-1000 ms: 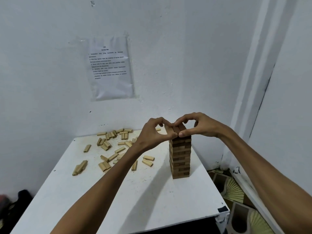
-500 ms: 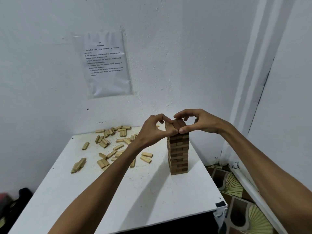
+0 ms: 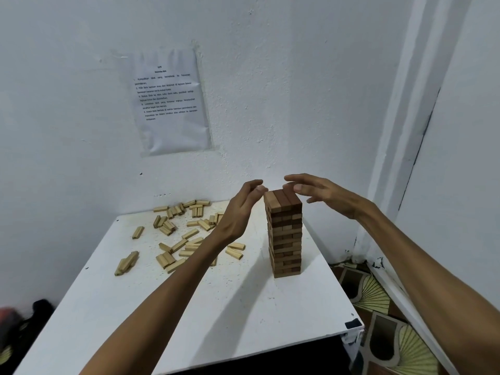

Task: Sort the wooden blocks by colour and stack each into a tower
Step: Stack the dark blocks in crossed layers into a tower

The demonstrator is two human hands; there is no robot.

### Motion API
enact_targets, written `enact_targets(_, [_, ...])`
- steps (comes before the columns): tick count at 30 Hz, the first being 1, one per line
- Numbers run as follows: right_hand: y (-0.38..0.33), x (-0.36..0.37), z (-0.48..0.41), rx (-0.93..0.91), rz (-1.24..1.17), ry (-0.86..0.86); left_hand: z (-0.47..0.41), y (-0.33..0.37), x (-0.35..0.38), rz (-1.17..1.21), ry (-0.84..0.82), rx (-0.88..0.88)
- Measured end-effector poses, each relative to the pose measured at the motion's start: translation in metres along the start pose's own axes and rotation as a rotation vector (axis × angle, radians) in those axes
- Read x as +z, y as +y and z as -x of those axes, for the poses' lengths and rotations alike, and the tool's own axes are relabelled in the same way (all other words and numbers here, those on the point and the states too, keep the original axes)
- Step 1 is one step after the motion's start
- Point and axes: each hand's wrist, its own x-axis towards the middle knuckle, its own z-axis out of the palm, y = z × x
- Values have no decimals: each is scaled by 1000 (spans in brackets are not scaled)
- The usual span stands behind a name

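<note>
A tall tower of dark brown wooden blocks stands on the right part of the white table. Its top layer of three blocks lies bare. My left hand hovers just left of the tower's top with fingers straight and spread, holding nothing. My right hand floats to the right of the top, fingers loosely extended, also empty. Several light-coloured blocks lie scattered over the far left of the table.
A printed sheet is taped to the white wall behind the table. The table's right edge borders a patterned floor. A dark object lies on the floor at lower left.
Both hands let go of the tower's top blocks and drew apart to either side, fingers opening. The top layer now sits uncovered.
</note>
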Motion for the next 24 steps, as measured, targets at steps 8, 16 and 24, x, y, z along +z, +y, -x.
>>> enact_targets(8, [5, 3, 6, -33, 16, -19, 12, -7, -3, -132, 31, 56])
enact_targets(16, [5, 8, 6, -45, -5, 21, 9, -11, -4, -140, 61, 60])
enact_targets(24, [14, 26, 3, 18, -270, 156, 26, 2, 15, 344, 105, -173])
